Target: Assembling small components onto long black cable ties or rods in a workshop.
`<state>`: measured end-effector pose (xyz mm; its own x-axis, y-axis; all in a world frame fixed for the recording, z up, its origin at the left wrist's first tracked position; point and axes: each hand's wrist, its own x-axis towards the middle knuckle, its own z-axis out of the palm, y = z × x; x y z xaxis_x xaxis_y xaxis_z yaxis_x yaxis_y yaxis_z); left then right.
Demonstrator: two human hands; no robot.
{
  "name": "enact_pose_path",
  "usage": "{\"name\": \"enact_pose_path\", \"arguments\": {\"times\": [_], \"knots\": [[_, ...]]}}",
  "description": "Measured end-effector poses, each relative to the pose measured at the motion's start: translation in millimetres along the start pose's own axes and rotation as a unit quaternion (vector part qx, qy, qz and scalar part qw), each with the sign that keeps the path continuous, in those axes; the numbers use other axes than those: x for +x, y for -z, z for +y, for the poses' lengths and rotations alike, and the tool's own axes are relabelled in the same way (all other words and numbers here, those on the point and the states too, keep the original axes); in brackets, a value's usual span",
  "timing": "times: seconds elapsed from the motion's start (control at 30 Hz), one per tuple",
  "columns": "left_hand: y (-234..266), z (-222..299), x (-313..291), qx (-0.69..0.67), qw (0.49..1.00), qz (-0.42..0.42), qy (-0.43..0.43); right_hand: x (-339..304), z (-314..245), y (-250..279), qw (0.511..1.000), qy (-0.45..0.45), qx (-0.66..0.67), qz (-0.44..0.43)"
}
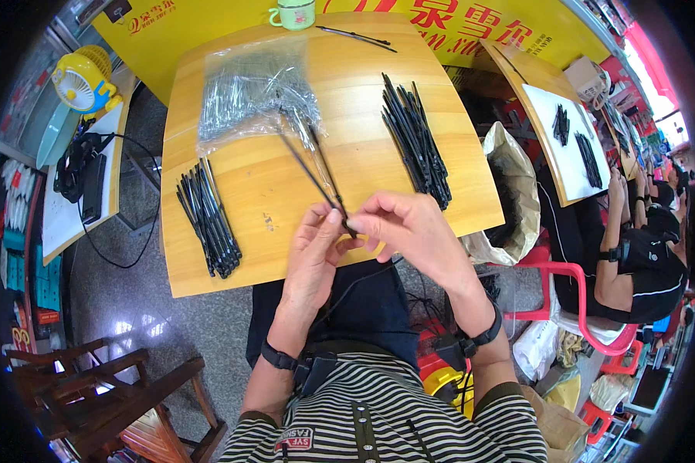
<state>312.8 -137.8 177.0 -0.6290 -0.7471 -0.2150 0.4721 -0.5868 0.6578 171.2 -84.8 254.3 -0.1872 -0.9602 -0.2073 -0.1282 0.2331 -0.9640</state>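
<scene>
Close to the front edge of the wooden table [347, 158], both hands meet over slim black rods [307, 171] whose far ends reach toward the plastic bag. My left hand [315, 251] pinches the rods near their lower end between thumb and fingers. From the other side, my right hand [409, 231] is closed at that same end, thumb and forefinger together. The clear bag [259, 92] holds many thin, silvery strips or rods. A bundle of black rods [208, 220] lies left of my hands, and a larger bundle [415, 139] lies to the right.
A green cup [295, 14] and some loose black rods [357, 37] are at the table's far side. A yellow fan [85, 81] stands at left. An open paper sack [510, 197] and pink chair [567, 270] are at right, near another person [645, 262].
</scene>
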Motion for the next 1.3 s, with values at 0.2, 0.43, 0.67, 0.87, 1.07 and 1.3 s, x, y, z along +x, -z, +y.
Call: {"name": "enact_pose_path", "arguments": {"times": [0.2,0.43,0.67,0.87,1.07,1.3], "knots": [[15,8,-4,-0.035,0.999,-0.011,-0.026,69,22,-10,0.984,0.075,-0.15,0.068],[23,3,-5,-0.056,0.998,-0.019,-0.024,110,39,-39,0.894,0.102,-0.399,0.178],[27,4,-3,-0.07,0.997,-0.037,-0.014,113,27,-21,0.962,-0.021,-0.254,0.098],[21,7,-4,-0.062,0.997,-0.041,-0.011,96,18,-6,0.971,0.002,-0.216,0.099],[23,6,-9,-0.037,0.999,-0.029,-0.008,71,17,-1,0.99,-0.035,-0.129,0.049],[16,10,-15,0.006,0.999,-0.042,-0.002,37,25,9,0.994,-0.08,-0.07,0.026]]}}
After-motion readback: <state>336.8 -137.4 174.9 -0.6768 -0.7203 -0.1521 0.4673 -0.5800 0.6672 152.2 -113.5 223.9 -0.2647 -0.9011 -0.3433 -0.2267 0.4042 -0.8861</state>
